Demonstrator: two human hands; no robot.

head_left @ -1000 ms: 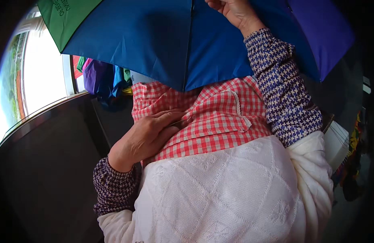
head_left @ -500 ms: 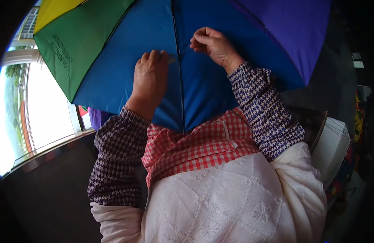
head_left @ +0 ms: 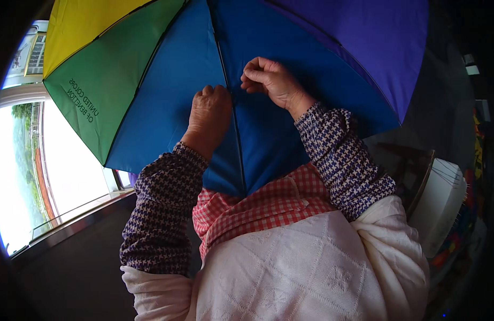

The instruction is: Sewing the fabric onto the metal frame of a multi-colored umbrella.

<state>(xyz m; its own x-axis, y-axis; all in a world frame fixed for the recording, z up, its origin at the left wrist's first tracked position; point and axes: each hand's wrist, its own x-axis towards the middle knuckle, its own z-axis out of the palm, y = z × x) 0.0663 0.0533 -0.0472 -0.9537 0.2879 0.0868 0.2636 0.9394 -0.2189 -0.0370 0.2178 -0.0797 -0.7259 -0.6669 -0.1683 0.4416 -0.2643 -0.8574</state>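
Note:
An opened umbrella [head_left: 156, 101] with yellow, green, blue and purple panels spreads in front of me, its edge resting near my lap. A dark rib [head_left: 238, 142] runs down the blue part. My left hand [head_left: 209, 113] is closed beside this rib, its knuckles up and fingertips hidden. To the right of the rib, over the blue cloth, my right hand [head_left: 273, 83] is closed in a pinch, thumb against the fingers. Whatever either hand may hold is too small or hidden to make out.
A red-and-white checked apron [head_left: 257, 206] covers my lap. Bright window panes [head_left: 70, 166] stand at the left above a dark surface [head_left: 70, 230]. At the right is a white box-like object [head_left: 438, 206] with thin wires or threads, beside colourful cloth [head_left: 453, 243].
My left hand has moved right and down, up to the rib. My right hand has shifted down and left. The umbrella's rib now slants more in view.

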